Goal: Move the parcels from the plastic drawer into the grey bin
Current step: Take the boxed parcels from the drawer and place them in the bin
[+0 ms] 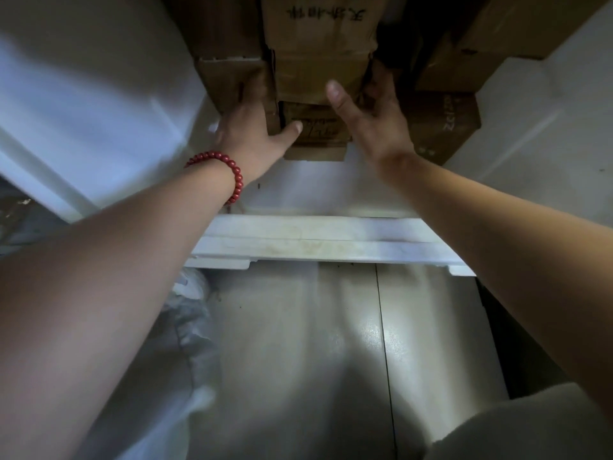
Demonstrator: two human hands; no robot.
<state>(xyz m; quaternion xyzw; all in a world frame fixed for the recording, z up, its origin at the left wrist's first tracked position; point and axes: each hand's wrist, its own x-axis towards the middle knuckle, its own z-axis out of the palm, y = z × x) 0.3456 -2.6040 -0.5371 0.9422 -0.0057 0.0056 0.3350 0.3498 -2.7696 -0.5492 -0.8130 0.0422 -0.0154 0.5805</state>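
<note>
Head view, read from the frame's left edge: the white plastic drawer has its near rim across mid frame and its walls rising at either side. A left parcel sits at upper centre-left. My left hand, with a red bead bracelet at the wrist, clasps the near left corner of the centre parcel. The fingers run up the gap beside it and the thumb lies across the front. The centre parcel stands at the top centre of the frame, in the drawer's far end among other boxes. Its long axis points away from me, up the frame. It lies directly between my two hands, and neither hand is clearly nearer. My right hand is spread at the parcel's right side, with the thumb raised near the front face. Its fingers reach into the dark gap, so I cannot tell whether they have closed. More right parcels fill the upper right. My judgement is that the coming move is a straight pull toward me, down the frame. The grey bin is not identifiable.
</note>
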